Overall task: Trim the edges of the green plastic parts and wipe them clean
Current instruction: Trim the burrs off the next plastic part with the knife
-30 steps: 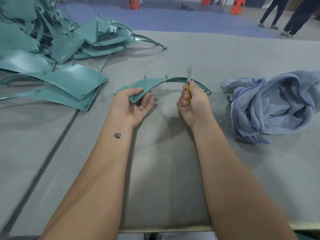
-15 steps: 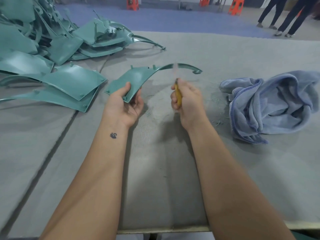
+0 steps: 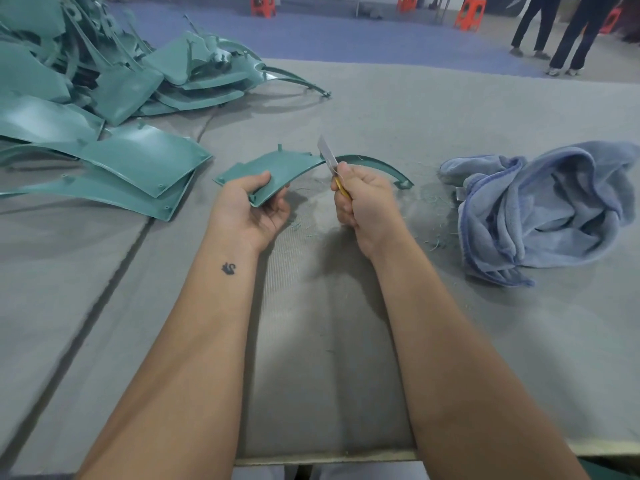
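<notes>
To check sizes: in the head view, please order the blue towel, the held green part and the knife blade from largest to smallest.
1. blue towel
2. held green part
3. knife blade
The towel looks clearly largest; all three lie about equally far away.

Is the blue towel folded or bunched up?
Bunched up: the blue towel lies in a crumpled heap of loose folds on the table, untouched by either hand.

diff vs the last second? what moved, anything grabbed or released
The right hand brought the knife down out of its upright position; its blade now tilts left against the green plastic part. The left hand turned the part. No grip changed. The blue towel and pile of parts stayed put.
</notes>
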A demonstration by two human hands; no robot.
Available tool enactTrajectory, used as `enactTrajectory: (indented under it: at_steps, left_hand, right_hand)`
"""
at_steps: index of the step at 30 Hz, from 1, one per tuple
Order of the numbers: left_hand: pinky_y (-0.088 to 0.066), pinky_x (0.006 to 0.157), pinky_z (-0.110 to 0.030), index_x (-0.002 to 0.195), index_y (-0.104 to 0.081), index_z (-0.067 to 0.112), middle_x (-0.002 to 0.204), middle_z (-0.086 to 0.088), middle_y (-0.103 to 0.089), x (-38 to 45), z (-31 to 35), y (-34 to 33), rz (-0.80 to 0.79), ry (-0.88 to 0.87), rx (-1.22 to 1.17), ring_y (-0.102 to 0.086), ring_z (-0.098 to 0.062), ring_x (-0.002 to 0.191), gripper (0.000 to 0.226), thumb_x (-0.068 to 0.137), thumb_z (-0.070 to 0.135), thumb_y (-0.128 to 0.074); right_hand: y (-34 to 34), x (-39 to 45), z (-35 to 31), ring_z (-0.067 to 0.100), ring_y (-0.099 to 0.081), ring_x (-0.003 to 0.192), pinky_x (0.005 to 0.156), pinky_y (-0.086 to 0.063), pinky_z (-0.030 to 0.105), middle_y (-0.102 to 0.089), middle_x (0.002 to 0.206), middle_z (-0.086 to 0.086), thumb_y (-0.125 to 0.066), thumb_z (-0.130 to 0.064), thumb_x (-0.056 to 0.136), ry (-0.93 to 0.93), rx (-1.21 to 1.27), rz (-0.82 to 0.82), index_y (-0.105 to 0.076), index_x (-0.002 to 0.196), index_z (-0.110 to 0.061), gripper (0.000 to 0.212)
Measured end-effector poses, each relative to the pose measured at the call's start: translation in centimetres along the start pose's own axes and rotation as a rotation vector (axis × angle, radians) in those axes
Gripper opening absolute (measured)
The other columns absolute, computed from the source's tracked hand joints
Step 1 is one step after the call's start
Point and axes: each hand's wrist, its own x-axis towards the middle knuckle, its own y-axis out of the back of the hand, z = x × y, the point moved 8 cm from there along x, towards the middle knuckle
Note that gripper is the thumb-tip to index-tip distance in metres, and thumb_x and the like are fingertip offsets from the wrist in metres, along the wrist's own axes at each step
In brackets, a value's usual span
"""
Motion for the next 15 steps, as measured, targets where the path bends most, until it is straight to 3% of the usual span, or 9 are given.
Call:
enactTrajectory:
  at_steps: [7, 11, 15]
  left_hand:
    - [-0.044, 0.042, -0.017, 0.1, -0.056, 0.003, 0.065, -0.012, -0.064, 0.2, -0.3, 0.1, 0.004, 0.017, -0.017, -0.055, -0.013, 0.041, 0.01, 0.094, 0.004, -0.049]
    - [-0.041, 0.041, -0.016, 0.092, -0.056, 0.003, 0.06, -0.01, -0.064, 0.1, 0.1, 0.6, 0.011, 0.02, -0.06, -0.053, -0.011, 0.04, 0.008, 0.093, 0.004, -0.049]
    - [-0.04, 0.043, -0.015, 0.09, -0.056, 0.004, 0.059, -0.009, -0.064, 0.0, 0.2, 0.7, 0.003, 0.024, -0.057, -0.053, -0.011, 0.041, 0.008, 0.093, 0.006, -0.049]
  right_hand:
    - [0.5, 0.3, 0.4, 0.003, -0.023, 0.032, 0.035, -0.018, 0.017, -0.034, 0.038, -0.011, -0.042, -0.019, 0.103, -0.018, 0.064, 0.118, -0.045, 0.065, -0.013, 0.039]
    - [3.2, 0.8, 1.1, 0.004, -0.018, 0.029, 0.033, -0.015, 0.015, -0.03, 0.038, -0.008, -0.038, -0.02, 0.104, -0.135, 0.346, 0.307, -0.043, 0.065, -0.013, 0.039]
    - [4.1, 0.9, 1.9, 0.006, -0.022, 0.031, 0.035, -0.018, 0.017, -0.033, 0.04, -0.006, -0.036, -0.024, 0.105, -0.161, 0.527, 0.366, -0.044, 0.068, -0.013, 0.04]
